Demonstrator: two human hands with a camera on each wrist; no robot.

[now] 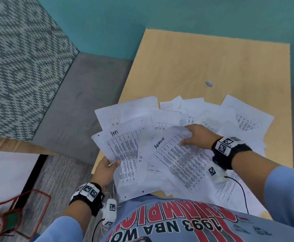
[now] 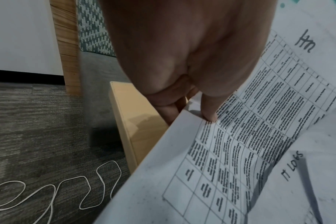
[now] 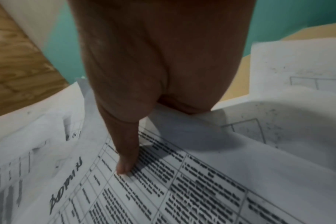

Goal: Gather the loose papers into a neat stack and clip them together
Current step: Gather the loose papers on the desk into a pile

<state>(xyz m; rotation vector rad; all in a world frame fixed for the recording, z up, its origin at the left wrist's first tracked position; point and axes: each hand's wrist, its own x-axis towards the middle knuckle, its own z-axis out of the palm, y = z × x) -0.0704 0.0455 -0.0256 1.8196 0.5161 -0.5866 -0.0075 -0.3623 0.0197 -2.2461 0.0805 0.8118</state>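
My left hand [image 1: 106, 169] pinched the near-left edge of the papers [image 1: 175, 154], thumb on top and fingers [image 2: 169, 112] underneath, past the bench [image 1: 212, 63] edge. My right hand [image 1: 197, 137] gripped a sheet's far corner. The sheets fanned across the near half of the bench. At one o'clock the clip [image 1: 208, 83] lay alone on open wood. A sofa [image 1: 20, 58] stood at ten o'clock.

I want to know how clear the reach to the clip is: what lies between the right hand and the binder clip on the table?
In the head view, overlapping loose papers lie beyond the right hand, then bare table up to the binder clip.
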